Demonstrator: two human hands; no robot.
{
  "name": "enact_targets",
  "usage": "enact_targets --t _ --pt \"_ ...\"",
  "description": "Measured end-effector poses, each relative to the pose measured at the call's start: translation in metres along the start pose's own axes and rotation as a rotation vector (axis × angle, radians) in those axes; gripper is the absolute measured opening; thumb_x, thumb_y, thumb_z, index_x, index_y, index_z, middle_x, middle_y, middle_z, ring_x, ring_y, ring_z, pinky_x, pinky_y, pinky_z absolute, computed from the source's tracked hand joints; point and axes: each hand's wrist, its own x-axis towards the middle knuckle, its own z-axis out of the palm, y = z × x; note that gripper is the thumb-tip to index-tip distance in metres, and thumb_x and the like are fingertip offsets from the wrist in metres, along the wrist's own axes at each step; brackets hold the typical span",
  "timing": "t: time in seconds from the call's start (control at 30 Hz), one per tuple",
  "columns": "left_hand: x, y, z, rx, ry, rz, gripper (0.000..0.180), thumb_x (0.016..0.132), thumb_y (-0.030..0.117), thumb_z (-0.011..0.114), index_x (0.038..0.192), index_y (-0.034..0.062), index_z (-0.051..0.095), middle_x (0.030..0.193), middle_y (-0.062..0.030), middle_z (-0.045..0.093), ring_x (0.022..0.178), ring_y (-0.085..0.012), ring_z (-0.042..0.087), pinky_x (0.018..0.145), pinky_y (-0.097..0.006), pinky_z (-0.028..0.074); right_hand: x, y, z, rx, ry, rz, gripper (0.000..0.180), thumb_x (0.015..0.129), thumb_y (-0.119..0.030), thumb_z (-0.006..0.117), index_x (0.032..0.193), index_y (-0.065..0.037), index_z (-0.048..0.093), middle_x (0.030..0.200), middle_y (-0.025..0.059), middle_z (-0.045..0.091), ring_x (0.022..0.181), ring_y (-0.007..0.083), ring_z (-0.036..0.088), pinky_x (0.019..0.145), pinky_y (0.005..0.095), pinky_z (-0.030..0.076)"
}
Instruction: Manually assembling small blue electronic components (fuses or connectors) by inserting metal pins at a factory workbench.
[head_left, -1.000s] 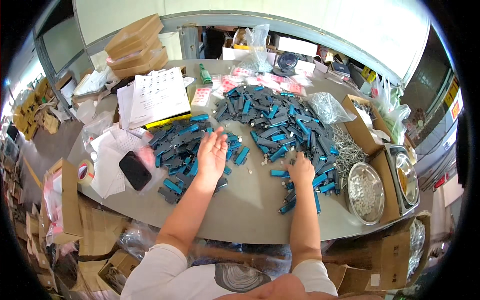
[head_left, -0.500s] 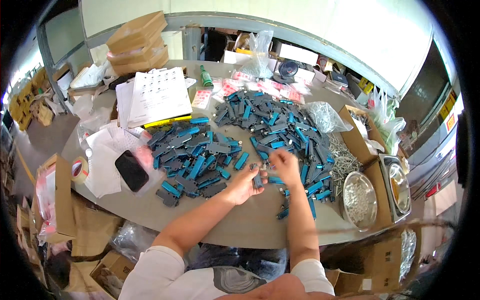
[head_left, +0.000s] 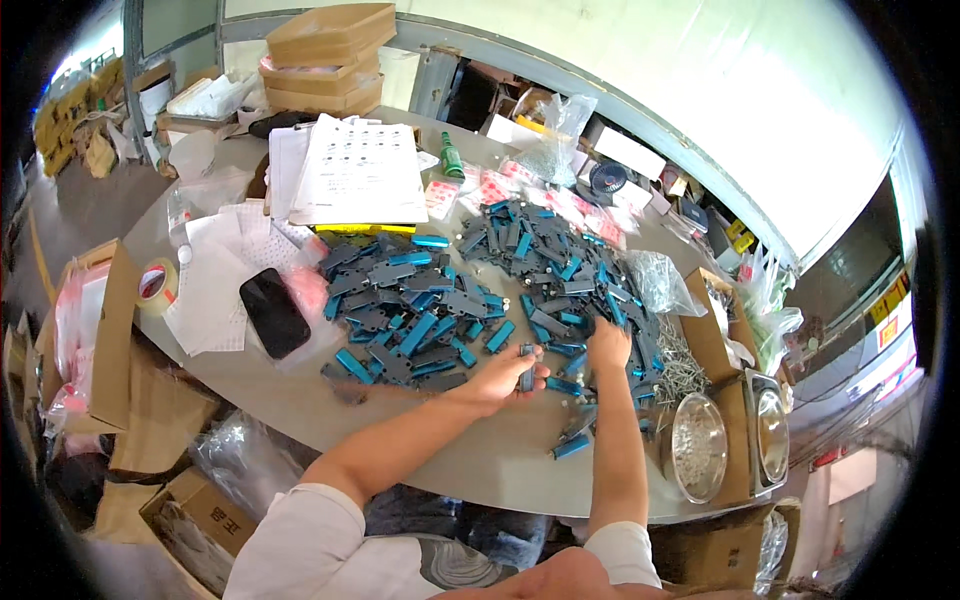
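Observation:
My left hand [head_left: 500,378], over the front of the table, is closed round a small dark-grey rectangular part [head_left: 527,370] held upright between thumb and fingers. My right hand [head_left: 608,347] is at the near side of the right pile of grey and blue parts [head_left: 550,262]. Its fingers are bent and closed, and whatever they pinch is hidden from view. To the left of my hands lies a second pile of the same small blocks [head_left: 408,318], some dark grey, some with shiny blue sides.
Screws [head_left: 682,365] lie heaped right of my right hand, beside a metal bowl of small white pieces [head_left: 698,447] and an open carton [head_left: 722,310]. At left are a phone [head_left: 275,313], tape [head_left: 157,285] and papers [head_left: 358,175]. A green bottle [head_left: 451,157] stands at the back.
My right hand has moved away from my left hand, to the right and down to the pile. The left hand still holds its grey part. The whole view has tilted.

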Motion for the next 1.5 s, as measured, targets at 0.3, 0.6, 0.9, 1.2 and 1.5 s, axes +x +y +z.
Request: enact_targets --t 0.3,0.6,0.9,1.2,1.5 --pt "-0.002 -0.002 0.004 0.069 -0.082 -0.075 0.037 0.089 0.011 0.047 0.124 0.0117 0.039 0.113 -0.0105 0.057 0.096 -0.0240 0.061 0.080 -0.040 0.050 -0.060 -0.017 -0.022 1.082 0.255 -0.044 0.025 0.066 0.010 0.057 0.085 -0.004 0.063 0.094 0.0101 0.061 0.095 0.0243 0.059 0.081 0.0311 0.044" --pt "0.004 -0.002 -0.003 0.039 -0.181 0.011 0.054 0.072 0.000 0.047 0.124 0.0119 0.042 0.109 -0.0057 0.050 0.098 -0.0180 0.053 0.083 -0.042 0.049 -0.091 -0.054 -0.026 1.473 -0.040 -0.219 0.026 0.074 0.016 0.053 0.084 -0.003 0.066 0.088 0.0042 0.062 0.085 0.0149 0.057 0.074 0.0245 0.043" --pt "0.002 -0.004 -0.003 -0.076 -0.187 0.085 0.044 0.080 0.010 0.046 0.124 0.0141 0.044 0.119 -0.0053 0.048 0.106 -0.0191 0.051 0.087 -0.042 0.044 -0.100 -0.070 -0.032 1.563 -0.186 -0.101 0.025 0.074 0.012 0.053 0.091 -0.001 0.067 0.082 -0.0011 0.064 0.075 0.0070 0.056 0.064 0.0227 0.046" --pt "0.000 0.000 -0.002 -0.126 -0.217 0.057 0.034 0.094 0.038 0.043 0.119 0.0159 0.052 0.113 -0.0045 0.055 0.100 -0.0192 0.057 0.081 -0.042 0.048 -0.097 -0.067 -0.039 1.618 -0.235 -0.170 0.030 0.065 0.014 0.059 0.088 -0.001 0.068 0.096 0.0035 0.050 0.072 0.0122 0.054 0.065 0.0258 0.048" --pt "-0.002 0.008 -0.004 0.100 -0.111 -0.009 0.034 0.095 0.042 0.045 0.113 0.0143 0.053 0.099 -0.0023 0.058 0.080 -0.0116 0.058 0.072 -0.035 0.050 -0.098 -0.065 -0.041 1.241 -0.117 -0.309 0.022 0.062 -0.005 0.080 0.081 -0.007 0.071 0.090 0.0058 0.047 0.092 0.0231 0.047 0.081 0.0332 0.041"
